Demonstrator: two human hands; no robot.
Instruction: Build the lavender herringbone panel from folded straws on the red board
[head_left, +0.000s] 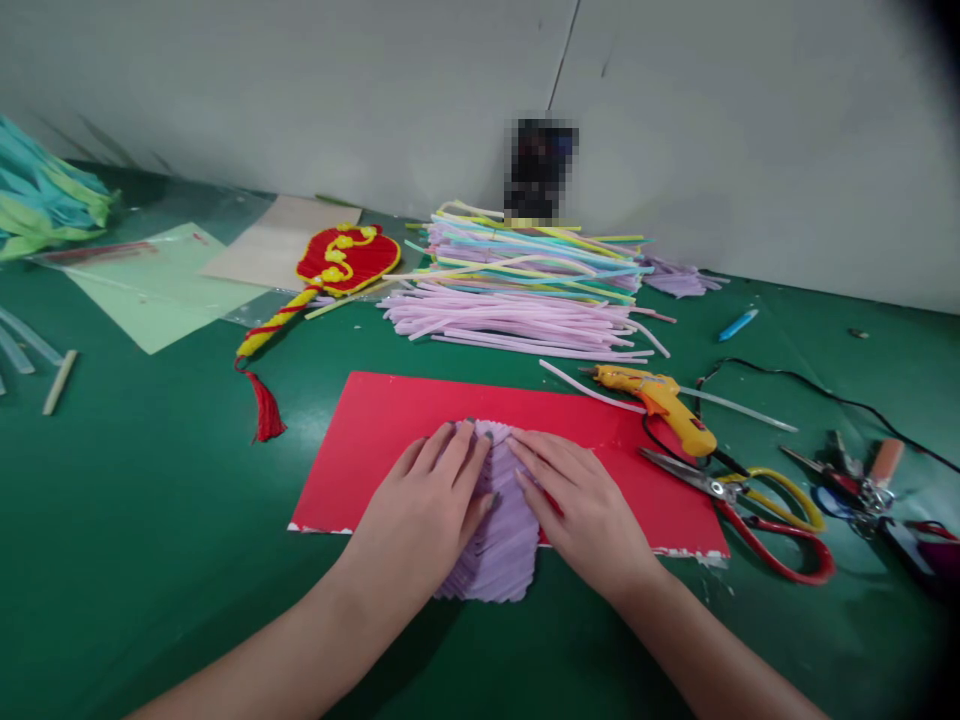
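Note:
A lilac panel of pipe cleaners [499,560] lies partly on a red sheet of card [360,430], its near end reaching past the card's front edge. My left hand [427,495] rests on the panel's left side with fingers stretched out flat. On the other side, my right hand [581,505] has its fingers extended, the tips touching the panel's upper right edge. Some of the panel is hidden under both hands. Just right of my right hand, scissors with red and yellow handles [724,490] lie across the card's edge beside a yellow glue gun [664,400].
Behind the card is a pile of pastel pipe cleaners [517,320]. A red and yellow fan with a tassel [352,262] lies to its left. Keys [870,490] and a black cord [810,378] are at right. Glue sticks [60,382] lie far left. A grey wall [300,90] bounds the back.

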